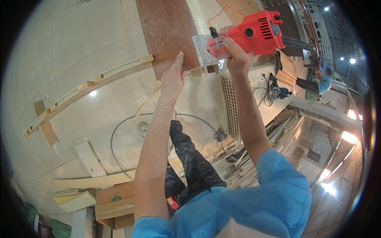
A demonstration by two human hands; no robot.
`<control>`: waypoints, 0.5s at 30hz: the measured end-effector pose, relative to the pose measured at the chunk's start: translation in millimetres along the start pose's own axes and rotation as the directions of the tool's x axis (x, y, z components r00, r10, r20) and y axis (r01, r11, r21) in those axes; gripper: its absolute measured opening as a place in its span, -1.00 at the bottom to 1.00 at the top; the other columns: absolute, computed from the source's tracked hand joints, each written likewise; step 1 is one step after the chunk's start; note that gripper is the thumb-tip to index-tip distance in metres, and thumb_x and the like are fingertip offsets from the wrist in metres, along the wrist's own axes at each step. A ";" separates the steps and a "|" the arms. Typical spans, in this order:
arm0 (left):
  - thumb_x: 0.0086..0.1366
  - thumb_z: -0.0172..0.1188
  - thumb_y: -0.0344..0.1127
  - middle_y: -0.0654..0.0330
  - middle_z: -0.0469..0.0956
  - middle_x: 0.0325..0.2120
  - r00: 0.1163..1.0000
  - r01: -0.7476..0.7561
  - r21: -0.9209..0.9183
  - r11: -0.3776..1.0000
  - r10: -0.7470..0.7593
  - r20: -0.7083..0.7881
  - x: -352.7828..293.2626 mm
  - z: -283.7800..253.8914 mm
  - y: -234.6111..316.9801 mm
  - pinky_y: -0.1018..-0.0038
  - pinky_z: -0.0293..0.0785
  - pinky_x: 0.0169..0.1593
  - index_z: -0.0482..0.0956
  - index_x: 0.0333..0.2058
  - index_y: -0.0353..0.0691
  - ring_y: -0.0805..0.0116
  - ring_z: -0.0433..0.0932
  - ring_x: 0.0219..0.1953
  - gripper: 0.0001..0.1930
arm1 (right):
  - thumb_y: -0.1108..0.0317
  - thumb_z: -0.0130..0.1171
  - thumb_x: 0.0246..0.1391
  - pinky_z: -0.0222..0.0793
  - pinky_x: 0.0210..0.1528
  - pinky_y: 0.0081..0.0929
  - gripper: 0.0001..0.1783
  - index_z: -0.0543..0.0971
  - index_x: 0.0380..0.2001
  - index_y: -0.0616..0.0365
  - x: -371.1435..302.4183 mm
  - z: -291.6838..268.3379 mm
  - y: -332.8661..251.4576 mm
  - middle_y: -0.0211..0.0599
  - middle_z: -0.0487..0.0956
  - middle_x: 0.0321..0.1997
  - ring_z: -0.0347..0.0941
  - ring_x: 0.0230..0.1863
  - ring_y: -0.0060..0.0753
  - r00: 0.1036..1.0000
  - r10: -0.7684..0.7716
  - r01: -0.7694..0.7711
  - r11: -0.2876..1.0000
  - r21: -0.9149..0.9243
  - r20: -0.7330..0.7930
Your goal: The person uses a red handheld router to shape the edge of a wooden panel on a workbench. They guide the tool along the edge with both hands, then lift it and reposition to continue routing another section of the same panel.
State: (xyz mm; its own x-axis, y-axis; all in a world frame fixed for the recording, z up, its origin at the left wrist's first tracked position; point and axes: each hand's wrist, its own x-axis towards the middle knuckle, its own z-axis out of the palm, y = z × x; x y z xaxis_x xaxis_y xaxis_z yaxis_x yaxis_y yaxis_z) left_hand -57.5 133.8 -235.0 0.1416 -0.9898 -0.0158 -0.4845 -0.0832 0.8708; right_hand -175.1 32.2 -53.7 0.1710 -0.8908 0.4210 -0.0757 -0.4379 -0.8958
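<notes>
In my right hand point(240, 59) is a red trim router point(254, 33) with a clear plastic base point(203, 49). The hand is closed round the tool's body, and a dark cord leaves its rear. The base meets the right edge of a reddish-brown board point(168, 27). My left hand point(173, 79), dusted with pale powder, rests on the board's near end with its fingers stretched out; some of them are hidden. Similar dust covers the left forearm.
A long wooden frame point(89, 85) extends left from the board. On the floor lie a looped black cable point(113, 137) and a cardboard box point(115, 202). At right are a bench with a blue power tool point(281, 93), stacked wood strips point(274, 139) and another person point(324, 81).
</notes>
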 end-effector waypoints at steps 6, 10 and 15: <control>0.34 0.29 -0.30 -0.17 0.64 -0.02 0.999 0.034 -0.027 0.999 -0.033 0.021 0.5 -0.7 0.9 0.05 0.59 -0.06 0.16 0.47 -0.09 -0.18 0.67 -0.11 -0.22 | 0.56 0.42 -0.16 0.61 -0.11 -0.32 -0.51 0.51 -0.08 0.29 0.6 2.4 -2.1 -0.25 0.64 -0.28 0.63 -0.27 -0.37 1.000 0.018 -0.017 0.999 0.046 -0.007; 0.34 0.29 -0.32 -0.17 0.63 -0.02 0.999 0.032 -0.034 0.999 -0.032 0.022 0.3 -1.4 0.8 0.05 0.58 -0.05 0.17 0.48 -0.06 -0.19 0.67 -0.10 -0.22 | 0.56 0.42 -0.16 0.60 -0.10 -0.32 -0.48 0.50 -0.06 0.28 -1.4 2.5 -5.1 -0.25 0.64 -0.27 0.63 -0.26 -0.36 1.000 -0.010 0.010 1.000 -0.013 -0.020; 0.33 0.28 -0.35 -0.17 0.63 -0.02 1.000 0.023 -0.042 0.999 -0.023 0.008 0.3 -1.0 0.3 0.05 0.58 -0.04 0.17 0.47 -0.07 -0.19 0.66 -0.10 -0.23 | 0.55 0.42 -0.16 0.59 -0.10 -0.33 -0.47 0.49 -0.04 0.28 -1.9 2.1 -4.9 -0.25 0.64 -0.28 0.63 -0.25 -0.36 1.000 0.022 -0.021 0.999 0.036 -0.017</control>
State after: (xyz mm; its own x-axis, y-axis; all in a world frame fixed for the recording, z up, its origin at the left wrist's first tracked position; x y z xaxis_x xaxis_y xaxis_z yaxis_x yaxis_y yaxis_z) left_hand -56.8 133.6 -234.2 0.1454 -0.9886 -0.0398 -0.4446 -0.1012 0.8900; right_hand -173.0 36.3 -50.4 0.1522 -0.9021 0.4037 -0.0440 -0.4143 -0.9091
